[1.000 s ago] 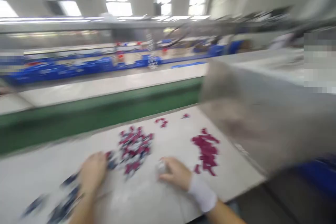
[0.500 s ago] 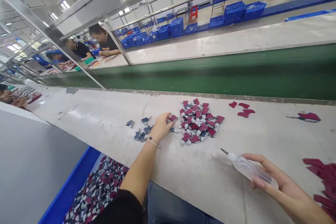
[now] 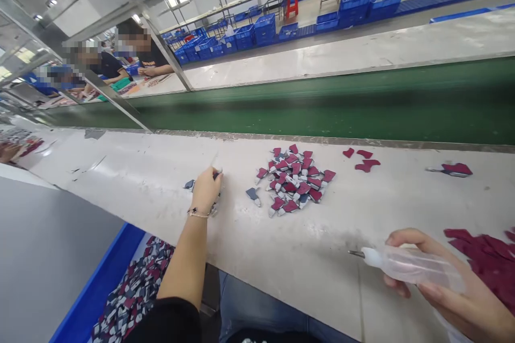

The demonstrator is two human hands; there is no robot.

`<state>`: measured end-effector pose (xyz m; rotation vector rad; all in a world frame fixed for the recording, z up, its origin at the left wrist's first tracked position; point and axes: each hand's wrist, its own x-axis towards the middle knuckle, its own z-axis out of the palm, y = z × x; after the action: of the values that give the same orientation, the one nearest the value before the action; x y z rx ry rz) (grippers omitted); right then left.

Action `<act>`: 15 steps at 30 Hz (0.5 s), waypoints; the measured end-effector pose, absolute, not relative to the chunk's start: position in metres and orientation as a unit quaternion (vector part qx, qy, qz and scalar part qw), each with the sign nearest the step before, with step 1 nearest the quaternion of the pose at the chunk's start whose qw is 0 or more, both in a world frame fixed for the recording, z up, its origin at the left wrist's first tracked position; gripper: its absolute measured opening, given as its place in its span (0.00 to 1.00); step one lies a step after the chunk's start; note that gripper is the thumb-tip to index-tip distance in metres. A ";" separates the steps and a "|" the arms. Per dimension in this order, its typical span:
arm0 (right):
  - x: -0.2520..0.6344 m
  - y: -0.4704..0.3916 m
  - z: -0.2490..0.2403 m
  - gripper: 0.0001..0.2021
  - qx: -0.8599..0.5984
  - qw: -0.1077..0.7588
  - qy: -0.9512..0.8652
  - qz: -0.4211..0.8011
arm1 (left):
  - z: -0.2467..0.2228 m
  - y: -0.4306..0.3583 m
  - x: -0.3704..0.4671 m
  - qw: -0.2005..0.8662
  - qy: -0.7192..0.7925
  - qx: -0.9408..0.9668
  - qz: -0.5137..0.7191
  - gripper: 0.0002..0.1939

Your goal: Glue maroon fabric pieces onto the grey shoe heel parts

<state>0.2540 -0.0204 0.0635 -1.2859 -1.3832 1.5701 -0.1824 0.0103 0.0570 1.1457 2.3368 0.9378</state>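
Left hand [image 3: 205, 191] palm-down, right hand [image 3: 456, 303] curled

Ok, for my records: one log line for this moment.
left hand: at dark pieces | right hand: holding squeeze bottle | maroon-topped pile: on worktable

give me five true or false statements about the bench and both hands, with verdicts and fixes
1. The right hand holds a translucent squeeze bottle with a metal nozzle. True.
2. The left hand is to the right of the mixed pile. False: it is to the left of that pile, over dark gray pieces.
3. A few loose maroon pieces lie to the right of the mixed pile. True.
4. The blue bin holds squeeze bottles. False: it holds many small maroon, gray and whitish parts.
5. The metal nozzle touches the mixed pile. False: it is apart from the pile.
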 end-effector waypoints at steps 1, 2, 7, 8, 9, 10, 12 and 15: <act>0.254 -0.020 0.068 0.14 -0.486 0.347 -0.509 0.620 | 0.060 0.009 -0.171 0.222 0.806 0.412 0.362 0.10; 0.253 -0.019 0.071 0.14 -0.480 0.360 -0.505 0.621 | 0.061 0.006 -0.157 0.267 0.778 0.416 0.387 0.12; 0.263 -0.013 0.071 0.15 -0.438 0.358 -0.601 0.565 | 0.041 -0.030 -0.056 0.589 0.599 0.349 0.416 0.31; 0.267 -0.014 0.068 0.17 -0.435 0.345 -0.613 0.562 | 0.035 -0.039 -0.038 0.657 0.557 0.296 0.413 0.32; 0.271 -0.015 0.067 0.20 -0.438 0.332 -0.616 0.565 | 0.030 -0.047 -0.022 0.707 0.523 0.243 0.409 0.31; 0.274 -0.018 0.066 0.20 -0.444 0.321 -0.609 0.574 | 0.026 -0.055 -0.008 0.746 0.492 0.191 0.407 0.29; 0.276 -0.024 0.067 0.20 -0.452 0.302 -0.604 0.583 | 0.022 -0.068 0.010 0.785 0.449 0.133 0.405 0.23; 0.269 -0.033 0.077 0.16 -0.451 0.333 -0.625 0.544 | 0.021 -0.081 0.020 0.812 0.391 0.137 0.411 0.21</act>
<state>0.2694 -0.0334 0.0774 -1.1785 -1.6322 1.4199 0.0198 -0.0812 0.0213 0.2934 0.8352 0.8788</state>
